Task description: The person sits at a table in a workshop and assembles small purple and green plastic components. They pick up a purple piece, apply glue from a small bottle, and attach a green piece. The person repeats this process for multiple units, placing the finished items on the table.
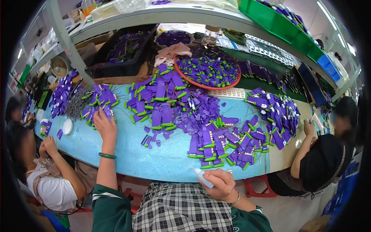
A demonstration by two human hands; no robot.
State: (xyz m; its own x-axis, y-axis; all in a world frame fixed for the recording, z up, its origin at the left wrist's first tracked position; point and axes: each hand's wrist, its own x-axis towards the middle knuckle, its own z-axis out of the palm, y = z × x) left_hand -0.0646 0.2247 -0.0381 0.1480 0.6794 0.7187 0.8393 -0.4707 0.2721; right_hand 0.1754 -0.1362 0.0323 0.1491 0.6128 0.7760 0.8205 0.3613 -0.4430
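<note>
My left hand (105, 125) reaches to the edge of a small pile of purple pieces with bright green ends (103, 94), fingers apart and fingertips at the nearest pieces. Nothing shows gripped in it. Near the front edge of the blue work surface, my right hand (221, 185) is closed around a small white squeeze bottle (203, 178) with a thin needle tip pointing up and left. Just beyond the bottle lies a heap of purple-and-green pieces with striped strips (216, 145). Loose small purple bits (199, 110) are heaped in the middle.
A red-rimmed round basket (208, 87) full of similar pieces and a black crate (116, 69) stand at the back. A shelf (154, 16) crosses above. A white round lid (67, 126) lies at left. Co-workers sit at left and right (320, 158). Thin wires trail over the surface.
</note>
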